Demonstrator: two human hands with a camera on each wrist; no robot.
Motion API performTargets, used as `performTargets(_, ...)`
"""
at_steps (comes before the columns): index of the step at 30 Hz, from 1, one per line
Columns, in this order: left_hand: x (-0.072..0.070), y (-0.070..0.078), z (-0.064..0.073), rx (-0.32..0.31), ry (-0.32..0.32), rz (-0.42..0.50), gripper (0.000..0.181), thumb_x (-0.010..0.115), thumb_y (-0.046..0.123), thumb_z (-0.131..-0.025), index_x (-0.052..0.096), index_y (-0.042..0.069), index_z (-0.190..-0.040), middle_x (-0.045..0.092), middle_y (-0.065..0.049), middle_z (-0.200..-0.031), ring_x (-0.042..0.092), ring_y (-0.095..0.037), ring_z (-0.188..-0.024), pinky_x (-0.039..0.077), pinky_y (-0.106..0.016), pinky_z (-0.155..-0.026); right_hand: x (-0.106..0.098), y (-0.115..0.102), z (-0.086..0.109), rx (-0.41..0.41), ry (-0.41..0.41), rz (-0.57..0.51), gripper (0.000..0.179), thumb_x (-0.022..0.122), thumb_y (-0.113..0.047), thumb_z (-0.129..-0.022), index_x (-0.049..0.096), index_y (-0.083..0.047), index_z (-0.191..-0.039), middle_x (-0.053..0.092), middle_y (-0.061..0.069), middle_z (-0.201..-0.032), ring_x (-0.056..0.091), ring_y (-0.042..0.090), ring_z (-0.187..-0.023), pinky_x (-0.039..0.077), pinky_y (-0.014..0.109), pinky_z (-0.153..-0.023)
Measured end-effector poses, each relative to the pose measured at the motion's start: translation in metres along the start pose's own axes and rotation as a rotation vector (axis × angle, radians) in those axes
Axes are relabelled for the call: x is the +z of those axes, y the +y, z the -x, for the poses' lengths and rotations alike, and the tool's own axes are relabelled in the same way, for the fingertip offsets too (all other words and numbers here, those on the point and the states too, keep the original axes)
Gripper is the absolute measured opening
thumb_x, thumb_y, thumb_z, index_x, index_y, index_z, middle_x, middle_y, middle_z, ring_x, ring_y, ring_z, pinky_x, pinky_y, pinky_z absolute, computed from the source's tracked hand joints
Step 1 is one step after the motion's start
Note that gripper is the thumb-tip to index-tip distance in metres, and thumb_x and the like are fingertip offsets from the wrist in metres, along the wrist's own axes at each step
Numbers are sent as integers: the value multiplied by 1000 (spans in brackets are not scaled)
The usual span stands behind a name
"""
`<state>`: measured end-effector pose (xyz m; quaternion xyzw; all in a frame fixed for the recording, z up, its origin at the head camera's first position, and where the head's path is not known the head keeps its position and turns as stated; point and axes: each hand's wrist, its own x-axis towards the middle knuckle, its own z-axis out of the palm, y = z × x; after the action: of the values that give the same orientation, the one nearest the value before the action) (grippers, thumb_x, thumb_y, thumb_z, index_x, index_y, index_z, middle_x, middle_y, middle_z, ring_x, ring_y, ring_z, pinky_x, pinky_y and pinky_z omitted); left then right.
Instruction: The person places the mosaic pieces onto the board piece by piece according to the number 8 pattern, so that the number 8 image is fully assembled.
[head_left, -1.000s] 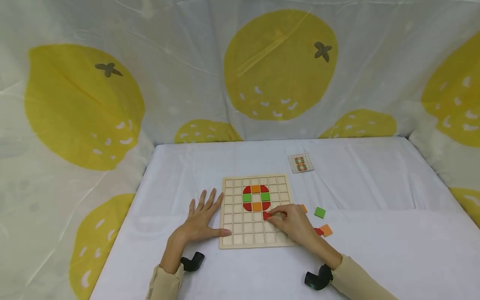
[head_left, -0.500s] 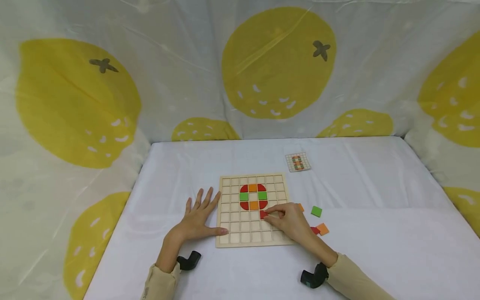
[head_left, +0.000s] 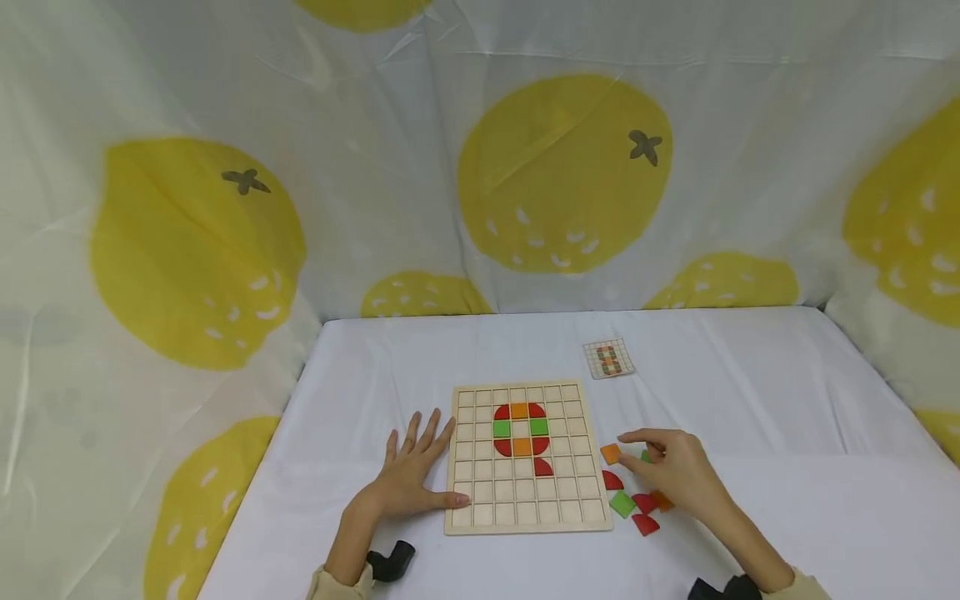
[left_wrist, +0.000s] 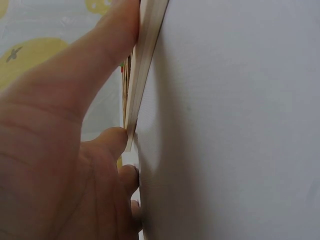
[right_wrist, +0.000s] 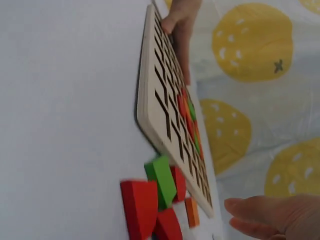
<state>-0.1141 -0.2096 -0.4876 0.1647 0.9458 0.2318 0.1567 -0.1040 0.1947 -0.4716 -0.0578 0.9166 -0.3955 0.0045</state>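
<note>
A wooden grid board (head_left: 495,492) lies on the white cloth, with a ring of red, orange and green tiles set in its upper middle. One more red quarter-round tile (head_left: 543,467) sits in a cell below the ring's right side. My left hand (head_left: 408,483) is spread at the board's left edge, its thumb on the lower left corner area and the other fingers along the side. Right of the board, my right hand (head_left: 678,471) hovers at an orange square tile (head_left: 611,453), thumb and index finger apart. In the right wrist view that orange tile (right_wrist: 191,211) lies on the cloth.
Loose tiles lie beside the board's right edge, among them a green square (head_left: 622,503) and red quarter-rounds (head_left: 645,524); the right hand partly covers others. Behind the board is a small pattern card (head_left: 609,359). A lemon-print curtain (head_left: 562,175) stands behind the table.
My right hand has let go of the red tile, leaving it in the board, and moved right to the loose tiles. My left hand stays put. The head view has tilted up.
</note>
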Motion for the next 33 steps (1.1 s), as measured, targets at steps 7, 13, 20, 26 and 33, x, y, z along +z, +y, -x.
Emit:
performTargets(7, 3, 1, 4, -10, 21, 16, 120, 80, 68, -77, 15, 22, -167, 0, -11, -176, -11, -44, -161, -10, -74, -122, -20, 29, 16, 108, 19, 110, 33, 91, -23, -78, 81, -10, -107, 35, -5, -59, 29, 5, -53, 25, 21, -50)
performTargets(13, 4, 0, 3, -6, 26, 9, 119, 79, 68, -78, 15, 22, -167, 0, -11, -176, -11, -43, -161, -10, -74, -122, -18, 36, 17, 106, 8, 106, 29, 90, -20, -79, 81, -11, -105, 36, -5, -60, 31, 5, -55, 26, 21, -51)
performTargets(20, 3, 1, 4, -8, 16, -3, 120, 79, 68, -78, 14, 22, -168, -1, -12, -176, -12, -43, -161, -10, -74, -122, -15, 38, 15, 99, 14, 107, 32, 91, -22, -78, 81, -10, -107, 35, -5, -59, 30, 5, -54, 25, 21, -51)
performTargets(26, 1, 4, 4, 5, 20, -7, 119, 80, 65, -79, 15, 18, -167, 0, -14, -175, -11, -45, -161, -8, -74, -122, -9, 30, 10, 57, 1, 35, 32, 89, -23, -81, 82, -10, -109, 30, -7, -56, 26, 3, -51, 24, 20, -49)
performTargets(33, 1, 3, 4, 6, 25, 11, 120, 81, 65, -78, 17, 16, -167, 3, -15, -175, -9, -46, -161, -8, -75, -122, 21, 2, 4, -12, -179, -169, 31, 88, -24, -81, 82, -11, -109, 30, -10, -54, 24, 0, -50, 24, 16, -47)
